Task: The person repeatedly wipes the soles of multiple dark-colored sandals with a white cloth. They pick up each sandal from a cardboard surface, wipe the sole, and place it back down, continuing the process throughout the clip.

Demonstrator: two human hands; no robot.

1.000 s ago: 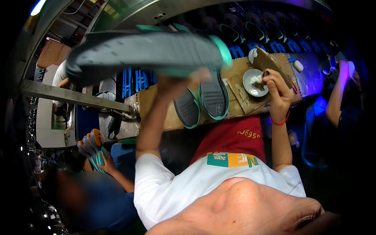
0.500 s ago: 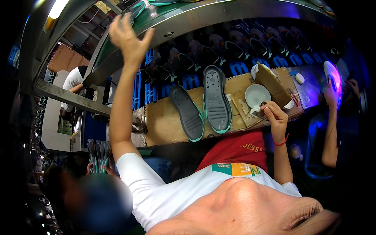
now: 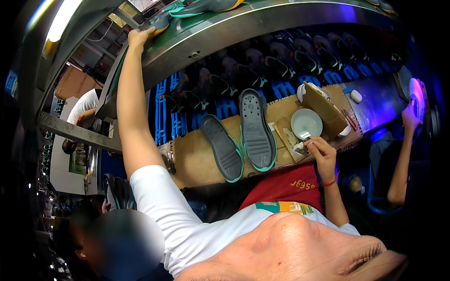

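My left hand [image 3: 139,38] reaches up to the far left, its fingers closed at the end of a grey shoe [image 3: 161,22] with an orange edge. That shoe rests on the green conveyor belt [image 3: 192,24]. At the near rim of a white bowl [image 3: 306,122], my right hand [image 3: 322,155] pinches a small dark thing, too small to name. Between my arms, two dark grey shoe soles lie on cardboard: a narrower left sole [image 3: 222,149] and a wider right sole [image 3: 257,131] with holes at its far end. Both have teal edges at the near end.
A cardboard sheet [image 3: 192,161] covers the bench. An upright cardboard flap [image 3: 325,108] stands beside the bowl. Below the metal conveyor edge [image 3: 262,24], several shoes hang over blue racks [image 3: 282,88]. To the right, a co-worker's hand [image 3: 410,117] holds a purple-lit shoe [image 3: 416,93]. Another person is at left.
My left hand has moved left and closed on the belt shoe. My right hand has come down to the bowl's near rim. The co-worker's lit shoe has moved right.
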